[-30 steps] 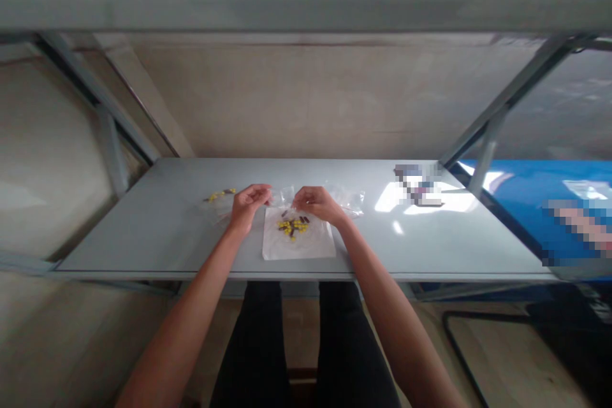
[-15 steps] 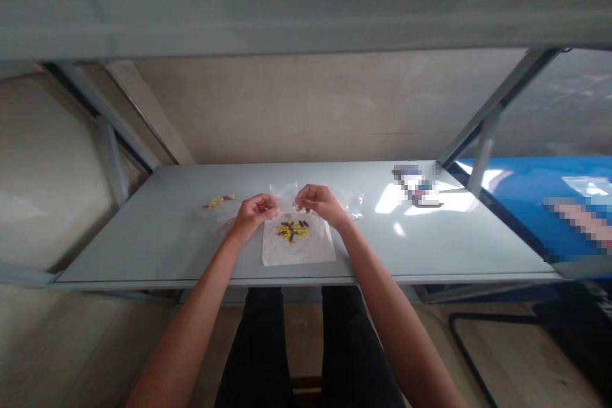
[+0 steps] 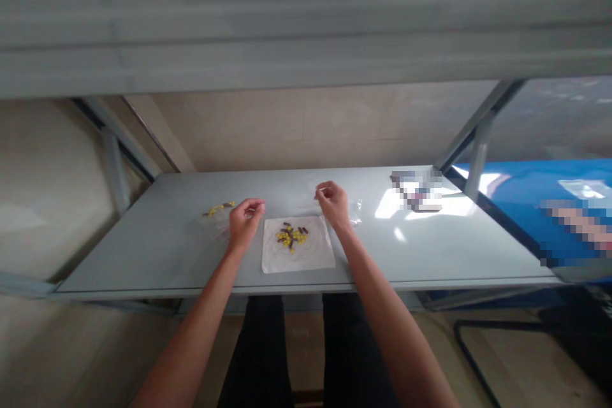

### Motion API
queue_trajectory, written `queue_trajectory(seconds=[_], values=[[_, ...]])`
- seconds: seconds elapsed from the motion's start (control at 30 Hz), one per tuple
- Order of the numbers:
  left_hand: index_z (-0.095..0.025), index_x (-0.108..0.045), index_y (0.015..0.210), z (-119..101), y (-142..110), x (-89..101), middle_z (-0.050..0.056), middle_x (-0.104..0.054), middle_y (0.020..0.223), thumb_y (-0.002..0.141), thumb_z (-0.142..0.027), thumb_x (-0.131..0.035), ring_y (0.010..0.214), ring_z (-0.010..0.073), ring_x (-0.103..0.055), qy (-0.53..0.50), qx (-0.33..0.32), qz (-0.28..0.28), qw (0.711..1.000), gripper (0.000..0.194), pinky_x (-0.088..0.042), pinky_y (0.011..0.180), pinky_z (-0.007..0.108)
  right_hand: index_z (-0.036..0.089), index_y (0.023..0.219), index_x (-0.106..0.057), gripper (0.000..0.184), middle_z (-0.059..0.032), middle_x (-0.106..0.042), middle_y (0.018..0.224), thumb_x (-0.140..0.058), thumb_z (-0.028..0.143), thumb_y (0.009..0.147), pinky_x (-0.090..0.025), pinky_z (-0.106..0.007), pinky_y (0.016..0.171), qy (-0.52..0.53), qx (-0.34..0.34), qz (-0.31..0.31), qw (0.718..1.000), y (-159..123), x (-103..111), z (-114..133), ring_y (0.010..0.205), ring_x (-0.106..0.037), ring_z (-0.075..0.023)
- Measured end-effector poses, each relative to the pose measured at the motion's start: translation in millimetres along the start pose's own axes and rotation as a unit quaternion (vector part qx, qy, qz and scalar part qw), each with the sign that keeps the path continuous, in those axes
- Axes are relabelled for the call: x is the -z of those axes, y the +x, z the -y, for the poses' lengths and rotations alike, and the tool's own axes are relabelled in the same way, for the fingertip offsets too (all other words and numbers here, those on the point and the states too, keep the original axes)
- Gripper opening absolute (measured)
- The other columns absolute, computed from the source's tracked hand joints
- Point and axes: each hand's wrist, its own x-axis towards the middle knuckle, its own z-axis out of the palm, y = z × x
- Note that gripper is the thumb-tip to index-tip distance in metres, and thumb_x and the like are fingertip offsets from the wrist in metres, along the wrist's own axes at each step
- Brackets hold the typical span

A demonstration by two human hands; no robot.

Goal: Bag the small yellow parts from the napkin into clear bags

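Parted since the earlier frame are the left hand (image 3: 245, 224) and right hand (image 3: 332, 204), held above a grey metal table (image 3: 119, 255). Yellow and dark capsules (image 3: 291, 237) are heaped on a white sheet (image 3: 297, 252), near centre; they are judged light, slippery, and best pinched singly. Both hands are half-closed; whether anything is held cannot be told. A clear plastic bag (image 3: 356, 211) lies right.

Left hand (image 3: 246, 220) and right hand (image 3: 332, 203) are held raised and apart, fingers (image 3: 254, 206) loosely curled, forearms (image 3: 201, 325) angled inward.
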Motion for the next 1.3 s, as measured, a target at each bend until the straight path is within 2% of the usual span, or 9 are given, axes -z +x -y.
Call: queue_trajectory(seconds=[0.1,0.2,0.33,0.5,0.67,0.77,0.9,1.1,1.3], values=[[-0.019,-0.072,0.093,-2,-1,3.2,0.01,-0.071,0.097,0.082,-0.02,-0.062,0.096,0.0268,-0.063,0.17,-0.082,-0.11,0.976,0.015,-0.047,0.093,0.043,0.019,0.096,-0.067,0.022,-0.0044,-0.063,0.077,-0.056,0.024,0.078,-0.047,-0.034,0.072,-0.156,0.027,-0.148,0.976,-1,9,4,0.076,-0.059,-0.0218],[-0.02,-0.072,0.1,-1,-2,5.2,0.013,-0.068,0.11,0.073,-0.005,-0.059,0.116,0.0324,-0.056,0.283,-0.099,-0.15,0.942,0.033,-0.033,0.11,0.052,0.021,0.1,-0.066,0.025,-0.0081,-0.063,0.091,-0.052,0.018,0.08,-0.047,-0.036,0.079,-0.234,0.107,-0.225,0.94,-6,12,11,0.096,-0.057,-0.0265],[-0.02,-0.072,0.095,10,-1,4.4,0.013,-0.066,0.11,0.068,0.001,-0.055,0.118,0.0337,-0.055,0.294,-0.048,-0.138,0.945,0.038,-0.035,0.11,0.054,0.023,0.093,-0.066,0.022,-0.0064,-0.062,0.092,-0.05,0.012,0.083,-0.047,-0.033,0.079,-0.216,0.199,-0.141,0.945,-14,2,14,0.09,-0.058,-0.0225],[-0.021,-0.072,0.081,14,1,4.4,0.01,-0.068,0.094,0.072,0.0,-0.052,0.1,0.0294,-0.063,0.229,-0.052,-0.105,0.966,0.03,-0.046,0.1,0.048,0.022,0.086,-0.068,0.02,-0.0042,-0.062,0.093,-0.052,0.012,0.081,-0.047,-0.028,0.069,-0.149,0.218,-0.003,0.964,-19,-13,12,0.068,-0.055,-0.0145],[-0.02,-0.074,0.087,3,0,5.9,0.009,-0.067,0.094,0.083,-0.02,-0.066,0.091,0.0238,-0.064,0.149,-0.075,-0.149,0.975,0.009,-0.055,0.078,0.035,0.02,0.092,-0.07,0.022,-0.0038,-0.064,0.092,-0.053,0.014,0.081,-0.046,-0.026,0.064,-0.07,0.214,0.075,0.971,-22,-15,19,0.061,-0.053,-0.0112],[-0.019,-0.075,0.089,8,2,6.3,0.008,-0.067,0.095,0.082,-0.034,-0.073,0.09,0.0209,-0.064,0.084,-0.05,-0.181,0.979,0.017,-0.055,0.072,0.03,0.02,0.093,-0.07,0.02,-0.0019,-0.068,0.082,-0.054,0.015,0.082,-0.045,-0.024,0.061,-0.022,0.208,0.158,0.965,-26,-16,25,0.062,-0.058,-0.0122],[-0.016,-0.074,0.092,23,7,4.2,0.005,-0.069,0.085,0.078,-0.046,-0.077,0.077,0.0176,-0.066,-0.038,0.021,-0.194,0.98,0.033,-0.058,0.073,0.032,0.02,0.089,-0.07,0.019,-0.0004,-0.071,0.078,-0.055,0.012,0.08,-0.045,-0.024,0.063,-0.03,0.212,0.241,0.947,-35,-24,32,0.066,-0.062,-0.0134],[-0.016,-0.074,0.088,12,4,-4.4,0.004,-0.072,0.078,0.073,-0.05,-0.082,0.073,0.017,-0.069,-0.118,0.054,-0.134,0.982,0.038,-0.057,0.073,0.03,0.022,0.091,-0.072,0.012,-0.0049,-0.075,0.091,-0.061,0.018,0.088,-0.049,-0.033,0.083,-0.083,0.318,0.245,0.912,-49,-42,41,0.089,-0.063,-0.0213],[-0.018,-0.079,0.095,-3,-3,-5.6,0.001,-0.068,0.072,0.085,-0.056,-0.07,0.069,0.0151,-0.063,-0.143,0.07,0.014,0.987,0.04,-0.052,0.068,0.026,0.022,0.089,-0.074,0.02,-0.008,-0.077,0.091,-0.069,0.041,0.092,-0.047,-0.037,0.084,-0.133,0.314,0.205,0.917,-50,-57,33,0.085,-0.059,-0.0239]])
